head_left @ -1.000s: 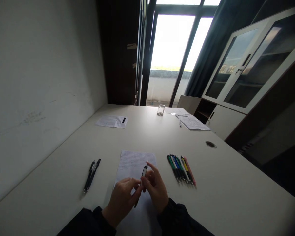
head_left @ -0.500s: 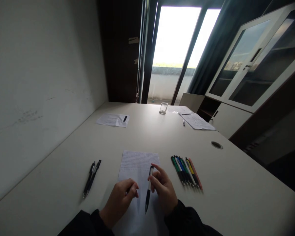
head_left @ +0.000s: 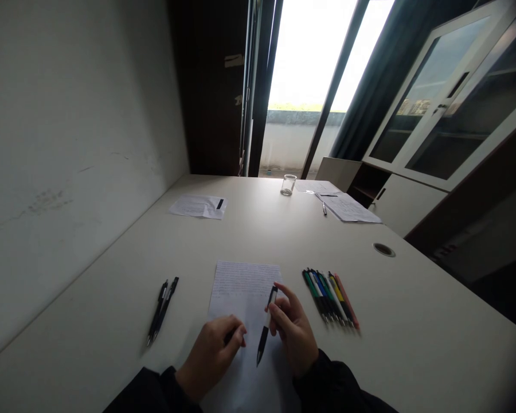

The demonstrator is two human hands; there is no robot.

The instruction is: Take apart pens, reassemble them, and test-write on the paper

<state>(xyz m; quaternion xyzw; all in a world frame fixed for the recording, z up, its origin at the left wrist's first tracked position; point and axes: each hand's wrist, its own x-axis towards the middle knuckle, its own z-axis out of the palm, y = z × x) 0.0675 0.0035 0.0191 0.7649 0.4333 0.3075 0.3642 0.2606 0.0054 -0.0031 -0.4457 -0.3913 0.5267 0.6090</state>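
Between thumb and fingers, my right hand (head_left: 294, 330) holds a black-and-white pen (head_left: 267, 324), its tip pointing down above a written sheet of paper (head_left: 241, 292). A finger rests at the pen's top end. My left hand (head_left: 212, 353) lies loosely curled over the paper's left side; I cannot make out anything in it. Two black pens (head_left: 162, 311) lie side by side on the left. To the right of my right hand is a row of several coloured pens (head_left: 330, 297), with green, blue, white, yellow and pink barrels.
The white table (head_left: 258, 235) meets a wall (head_left: 81, 143) on the left. Farther back are a glass cup (head_left: 288, 184), a creased sheet (head_left: 198, 207), a stack of papers (head_left: 352, 207) and another pen (head_left: 324, 209). A round cable hole (head_left: 384, 250) is at the right.
My right hand has shifted slightly right, and the pen in it leans more to the right at its top. My left hand stays nearly in place. The view has tilted a little.
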